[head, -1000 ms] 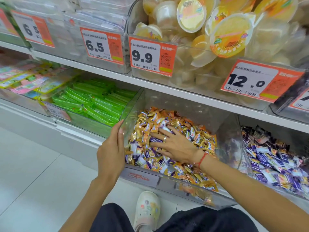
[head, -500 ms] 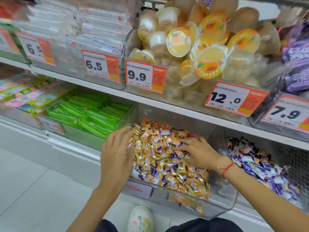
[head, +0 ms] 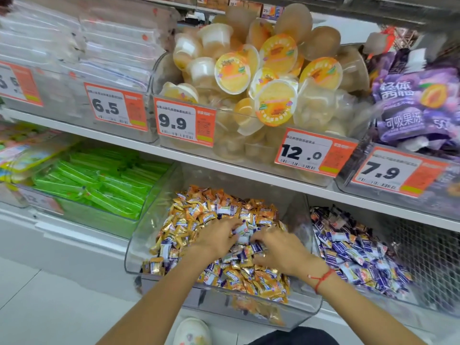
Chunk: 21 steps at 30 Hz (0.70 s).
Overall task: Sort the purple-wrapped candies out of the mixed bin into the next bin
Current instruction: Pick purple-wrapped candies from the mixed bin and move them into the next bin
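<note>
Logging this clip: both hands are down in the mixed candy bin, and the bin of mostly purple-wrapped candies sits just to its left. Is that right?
Not quite. Both the left hand and right hand are in the mixed bin, but the purple candy bin sits to its right; green packets are on its left. The head view shows this.

The clear plastic mixed bin [head: 134,250] holds gold-orange foil candies [head: 258,277] mingled with purple-and-white wrapped candies [head: 255,247]. Right of that bin, purple-and-white wrappers [head: 353,255] dominate; left of it lie bright green packets [head: 99,180]. Above hang orange-and-white price tags [head: 184,122]. A red string bracelet [head: 321,278] shows.
</note>
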Tool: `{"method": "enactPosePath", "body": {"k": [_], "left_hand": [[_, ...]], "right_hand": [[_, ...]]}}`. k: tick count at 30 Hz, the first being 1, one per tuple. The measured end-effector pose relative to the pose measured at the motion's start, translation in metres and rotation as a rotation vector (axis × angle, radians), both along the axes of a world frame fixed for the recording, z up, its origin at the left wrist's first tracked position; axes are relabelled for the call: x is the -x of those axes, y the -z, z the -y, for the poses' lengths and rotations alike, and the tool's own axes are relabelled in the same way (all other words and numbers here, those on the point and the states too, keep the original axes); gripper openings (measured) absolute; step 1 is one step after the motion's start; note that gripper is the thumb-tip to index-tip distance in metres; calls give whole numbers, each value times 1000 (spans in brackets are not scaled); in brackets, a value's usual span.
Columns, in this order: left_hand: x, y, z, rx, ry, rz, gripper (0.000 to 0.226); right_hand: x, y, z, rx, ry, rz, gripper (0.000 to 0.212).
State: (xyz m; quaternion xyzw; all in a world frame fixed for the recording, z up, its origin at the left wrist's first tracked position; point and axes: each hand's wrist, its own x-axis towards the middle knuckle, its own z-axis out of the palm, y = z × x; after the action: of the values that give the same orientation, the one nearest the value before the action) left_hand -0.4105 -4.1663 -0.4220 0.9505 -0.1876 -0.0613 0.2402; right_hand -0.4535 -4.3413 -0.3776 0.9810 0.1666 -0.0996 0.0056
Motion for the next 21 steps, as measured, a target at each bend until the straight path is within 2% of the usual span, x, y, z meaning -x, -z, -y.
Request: {"method": "enactPosePath", "body": {"k": [3,7,9,11,13,16,19,21], "left_hand": [[-2,2,3,-18,9,12,38],[4,4,4,-47,74,-1,55],[5,7,9,-38,58,24,54],[7,5,14,-41,23,74,45],[7,3,17,-74,11,128,35],[9,0,14,-131,31,116,28],[14,-4,5,-124,-10,68,30],[17,-8,-8,-101,-51,56,28]], "right_hand": [[1,7,-9,17,4,16,31],[-1,-7,-4,-59,139,-61,21],[0,-18,5,-107,215,-57,24],[2,-28,15,-90,245,8,29],[3,-32,19,-38,241,73,29],[-4,-26,11,75,195,135,25],[-15,-8,-1,93,126,68,36],[-20,0,-5,86,86,42,36]]}}
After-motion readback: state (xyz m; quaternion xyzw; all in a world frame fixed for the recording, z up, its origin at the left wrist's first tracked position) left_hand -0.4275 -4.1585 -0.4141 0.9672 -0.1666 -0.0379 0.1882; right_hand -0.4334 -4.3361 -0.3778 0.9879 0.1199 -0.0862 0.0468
